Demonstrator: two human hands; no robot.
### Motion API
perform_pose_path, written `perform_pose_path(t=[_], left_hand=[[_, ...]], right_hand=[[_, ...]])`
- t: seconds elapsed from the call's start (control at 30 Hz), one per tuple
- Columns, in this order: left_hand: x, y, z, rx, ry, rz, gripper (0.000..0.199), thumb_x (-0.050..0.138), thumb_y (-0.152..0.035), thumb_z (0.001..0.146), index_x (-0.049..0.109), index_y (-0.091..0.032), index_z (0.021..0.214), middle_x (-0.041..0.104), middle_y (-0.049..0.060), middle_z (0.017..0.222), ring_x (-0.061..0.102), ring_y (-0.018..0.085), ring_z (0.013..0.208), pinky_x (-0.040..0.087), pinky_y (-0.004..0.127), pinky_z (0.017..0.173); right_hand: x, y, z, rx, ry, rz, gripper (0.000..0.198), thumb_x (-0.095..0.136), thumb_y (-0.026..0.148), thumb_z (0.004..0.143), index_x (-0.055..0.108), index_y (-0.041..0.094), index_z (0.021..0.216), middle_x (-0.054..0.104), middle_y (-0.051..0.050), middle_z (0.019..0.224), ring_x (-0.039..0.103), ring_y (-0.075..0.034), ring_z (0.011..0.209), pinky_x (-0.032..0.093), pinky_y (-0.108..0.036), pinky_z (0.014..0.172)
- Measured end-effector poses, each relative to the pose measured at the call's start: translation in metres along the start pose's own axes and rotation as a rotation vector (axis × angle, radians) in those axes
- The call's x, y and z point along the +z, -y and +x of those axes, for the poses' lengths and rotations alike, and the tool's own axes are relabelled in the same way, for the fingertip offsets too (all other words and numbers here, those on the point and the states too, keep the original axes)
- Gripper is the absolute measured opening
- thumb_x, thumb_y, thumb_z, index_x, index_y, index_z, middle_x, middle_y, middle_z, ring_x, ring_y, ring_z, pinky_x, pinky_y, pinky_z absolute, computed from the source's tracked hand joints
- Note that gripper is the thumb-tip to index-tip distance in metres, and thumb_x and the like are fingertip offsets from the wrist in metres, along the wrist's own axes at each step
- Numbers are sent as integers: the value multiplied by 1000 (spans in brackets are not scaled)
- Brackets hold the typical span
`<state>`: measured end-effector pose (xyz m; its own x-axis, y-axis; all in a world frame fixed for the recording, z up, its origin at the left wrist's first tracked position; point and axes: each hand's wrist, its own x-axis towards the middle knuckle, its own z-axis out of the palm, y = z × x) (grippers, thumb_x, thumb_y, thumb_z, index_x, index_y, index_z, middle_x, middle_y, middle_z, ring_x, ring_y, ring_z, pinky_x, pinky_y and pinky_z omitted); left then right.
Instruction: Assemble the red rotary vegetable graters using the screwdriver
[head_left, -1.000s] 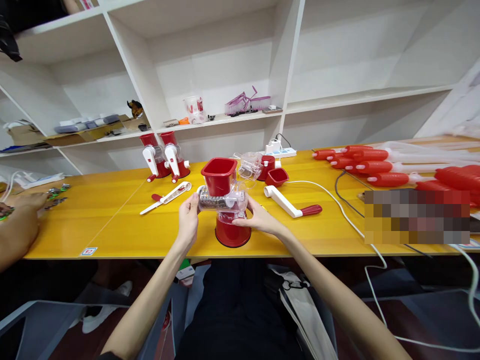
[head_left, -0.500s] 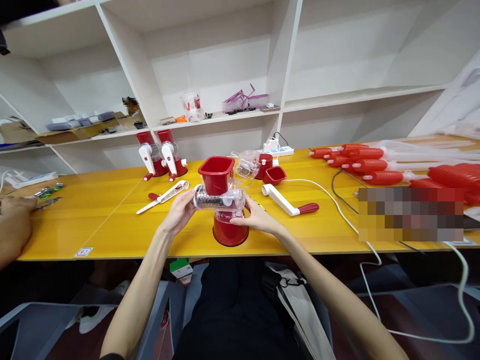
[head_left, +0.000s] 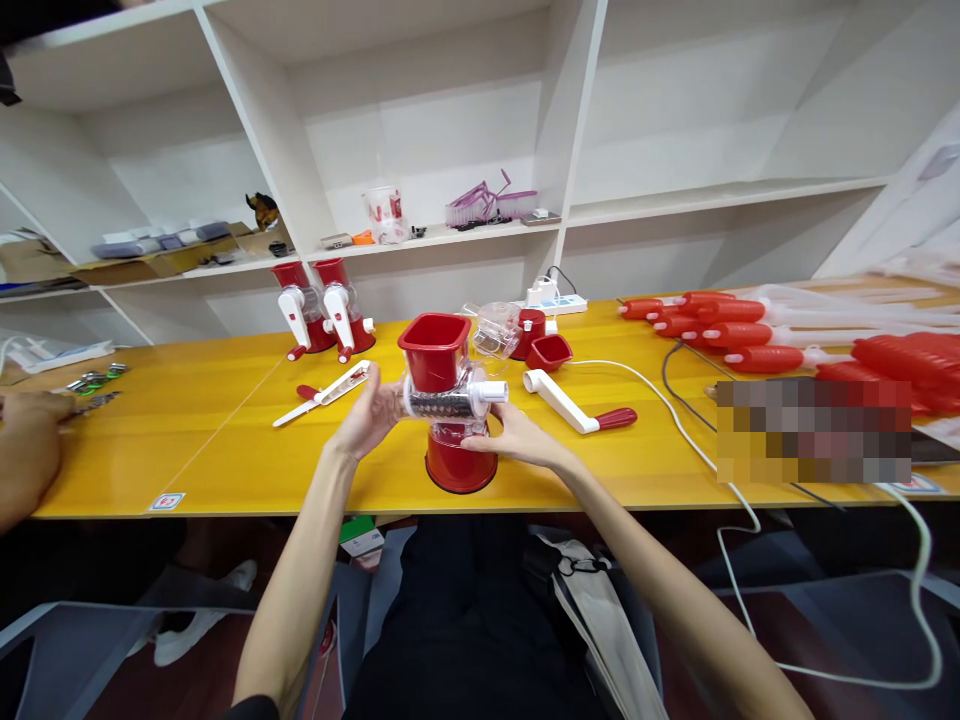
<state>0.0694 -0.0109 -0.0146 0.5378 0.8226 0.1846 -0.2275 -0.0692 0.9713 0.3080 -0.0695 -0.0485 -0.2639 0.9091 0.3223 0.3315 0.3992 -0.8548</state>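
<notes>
A rotary drum grater [head_left: 435, 352] stands upright on the table before me, with a red hopper, a clear body and a red base [head_left: 461, 462]. A dark metal grating drum [head_left: 441, 404] lies crosswise in the body, its white shaft [head_left: 493, 392] sticking out on the right. My right hand [head_left: 517, 435] grips the lower body from the right, below the shaft. My left hand [head_left: 371, 412] is against the drum's left end, thumb raised and fingers stretched out; their tips are partly hidden. A white crank with a red handle [head_left: 581, 405] lies to the right.
Another crank [head_left: 326, 395] lies to the left. Two assembled graters [head_left: 345, 310] stand behind it. Clear and red grater parts [head_left: 499, 328] and a red cup [head_left: 549, 351] lie at the back. Red-handled items [head_left: 765, 358] pile up right, near a white cable [head_left: 675, 430]. Another person's hand [head_left: 30, 450] is far left.
The drum has slid rightward through the body, so its white shaft now protrudes on the right. My left hand's fingers have opened from the drum's end; my right hand has kept its grip.
</notes>
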Motion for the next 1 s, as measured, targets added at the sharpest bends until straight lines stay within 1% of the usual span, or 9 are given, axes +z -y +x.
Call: perform_pose_path(t=[0.1, 0.17, 0.23, 0.33, 0.43, 0.6, 0.73, 0.83, 1.0], left_hand=[[6, 1, -4, 45, 18, 66, 50, 82, -63, 70, 67, -16, 73, 68, 3, 69, 68, 21, 83, 51, 28, 73], [10, 3, -5, 69, 22, 84, 49, 86, -58, 67, 62, -15, 67, 61, -1, 61, 61, 14, 70, 46, 24, 66], [12, 6, -5, 91, 14, 90, 53, 84, -62, 68, 59, -15, 61, 58, -2, 57, 55, 12, 63, 41, 23, 61], [14, 8, -3, 94, 8, 109, 57, 79, -68, 70, 60, -15, 58, 59, -1, 57, 53, 12, 61, 40, 23, 62], [16, 10, -2, 94, 4, 110, 57, 78, -70, 70, 63, -15, 60, 61, 0, 58, 57, 14, 64, 44, 25, 67], [20, 16, -4, 166, -72, 143, 57, 73, -70, 75, 72, -14, 80, 74, 4, 78, 67, 17, 77, 50, 28, 81], [22, 19, -6, 216, -88, 187, 56, 82, -61, 71, 72, -13, 98, 78, 9, 99, 71, 21, 92, 52, 31, 90], [22, 18, -6, 192, -42, 188, 53, 87, -55, 67, 72, -12, 94, 79, 10, 98, 72, 21, 88, 54, 31, 87], [22, 17, -7, 190, -49, 175, 50, 87, -54, 68, 73, -11, 89, 79, 8, 90, 71, 18, 82, 53, 27, 81]], right_hand=[[-18, 12, -6, -30, 28, -26, 87, 84, 55, 65, 51, 23, 139, 53, -12, 148, 47, -32, 143, 34, -57, 125], [-31, 22, -12, -92, -15, -45, 87, 82, 54, 69, 46, 26, 143, 49, -10, 151, 46, -29, 144, 38, -51, 124], [-40, 31, -18, -190, -139, -97, 67, 75, 50, 80, 50, 27, 138, 55, -9, 143, 56, -23, 132, 47, -44, 115], [-44, 41, -23, -316, -251, -217, 33, 65, 42, 91, 63, 23, 117, 66, -6, 116, 65, -17, 105, 55, -36, 96], [-41, 43, -23, -362, -252, -281, 25, 64, 41, 92, 65, 20, 106, 68, -5, 103, 65, -15, 95, 55, -33, 87], [-40, 40, -21, -343, -288, -261, 31, 69, 44, 88, 66, 17, 102, 70, -6, 96, 67, -15, 89, 56, -32, 83], [-40, 38, -21, -302, -305, -266, 32, 68, 47, 87, 65, 17, 97, 71, -5, 91, 68, -13, 81, 56, -30, 80], [-39, 38, -21, -241, -301, -250, 36, 66, 52, 88, 63, 17, 95, 71, -4, 87, 68, -13, 79, 56, -29, 77], [-41, 42, -23, -169, -253, -281, 36, 55, 53, 94, 61, 17, 94, 71, -4, 82, 67, -12, 74, 54, -25, 71]])
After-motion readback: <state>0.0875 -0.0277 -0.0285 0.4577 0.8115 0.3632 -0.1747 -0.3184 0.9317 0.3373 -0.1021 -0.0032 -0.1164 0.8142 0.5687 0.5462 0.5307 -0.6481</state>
